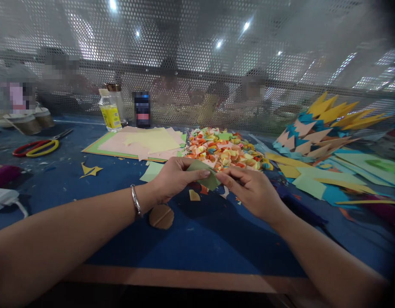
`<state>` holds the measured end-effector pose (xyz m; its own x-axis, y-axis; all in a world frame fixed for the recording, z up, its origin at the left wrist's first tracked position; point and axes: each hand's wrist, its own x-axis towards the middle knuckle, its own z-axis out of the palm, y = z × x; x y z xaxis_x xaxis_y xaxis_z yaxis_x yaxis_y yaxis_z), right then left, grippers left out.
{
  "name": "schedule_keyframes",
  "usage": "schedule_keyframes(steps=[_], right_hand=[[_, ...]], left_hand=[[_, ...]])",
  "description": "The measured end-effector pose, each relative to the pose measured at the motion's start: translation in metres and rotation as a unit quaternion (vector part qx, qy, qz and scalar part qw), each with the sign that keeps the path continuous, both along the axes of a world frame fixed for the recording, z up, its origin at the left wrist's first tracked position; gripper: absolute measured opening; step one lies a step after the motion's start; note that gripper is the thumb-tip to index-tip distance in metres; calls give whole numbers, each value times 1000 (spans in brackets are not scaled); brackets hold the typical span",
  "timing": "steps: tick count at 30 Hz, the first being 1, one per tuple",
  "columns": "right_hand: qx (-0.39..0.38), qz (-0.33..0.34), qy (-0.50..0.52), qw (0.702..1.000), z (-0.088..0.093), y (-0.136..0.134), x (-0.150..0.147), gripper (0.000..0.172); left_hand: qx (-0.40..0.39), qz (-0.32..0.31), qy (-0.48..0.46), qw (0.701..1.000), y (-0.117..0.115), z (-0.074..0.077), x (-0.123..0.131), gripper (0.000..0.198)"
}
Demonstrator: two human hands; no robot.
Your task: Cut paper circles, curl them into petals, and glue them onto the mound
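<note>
While our left hand [175,178] and right hand [253,191], both nearly closed, pinch the green paper [212,181] between them above the bench [197,252], just nearer than the colourful scrap pile [227,152], we could crease or tear it by tugging unevenly.

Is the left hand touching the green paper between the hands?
Touching: the head view shows the left hand with its thumb across the green paper.

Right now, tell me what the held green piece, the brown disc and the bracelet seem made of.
Green piece: probably matte paper, thin and bent. Brown disc: likely cardboard, dull, with a line across. Bracelet: apparently polished metal, silvery with bright glints.
</note>
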<state>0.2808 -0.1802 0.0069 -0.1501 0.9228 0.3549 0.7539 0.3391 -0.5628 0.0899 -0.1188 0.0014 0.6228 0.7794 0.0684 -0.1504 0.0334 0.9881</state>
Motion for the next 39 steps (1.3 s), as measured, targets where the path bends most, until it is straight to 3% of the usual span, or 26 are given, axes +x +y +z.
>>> schedule_keyframes(steps=[15,39], right_hand=[[8,6,-3,1000,-1,-1,0,42],[14,7,-21,1000,1,-3,-2,41]], left_hand=[[-76,-31,0,997,2,0,1,21],[-58,-52,19,997,1,2,1,15]])
